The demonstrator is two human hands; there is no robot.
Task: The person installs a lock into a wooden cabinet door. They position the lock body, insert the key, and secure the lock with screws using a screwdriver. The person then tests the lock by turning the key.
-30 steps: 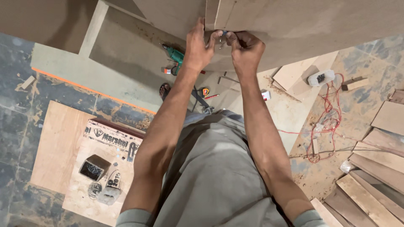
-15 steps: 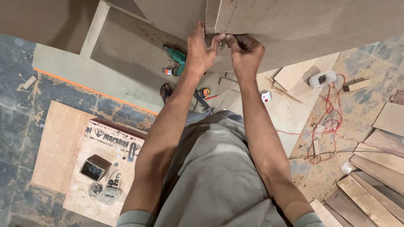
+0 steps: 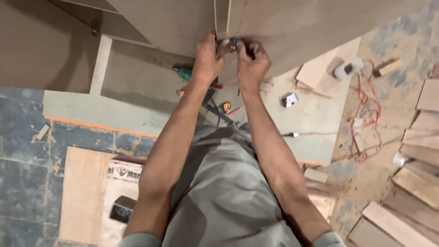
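Observation:
Both arms reach forward to the lower edge of a large brown wooden panel (image 3: 292, 23), where a narrow upright strip (image 3: 222, 16) meets it. My left hand (image 3: 206, 59) grips that edge, with its thumb and fingertips against a small bluish metal fitting (image 3: 234, 43). My right hand (image 3: 251, 64) is curled next to it and pinches the same fitting from the right. The two hands touch each other. Fingers hide most of the fitting.
On the floor below lie a green drill (image 3: 184, 72), an orange tape measure (image 3: 226, 106), a small red-and-white box (image 3: 289, 99), a white bottle (image 3: 347, 68) and a red cable (image 3: 366, 105). Wooden planks (image 3: 420, 183) are stacked at the right, and a plywood sheet (image 3: 84, 192) lies at the left.
Both hands stay at the panel's edge on the fitting. The right hand has closed in a little against the left. The view has shifted slightly.

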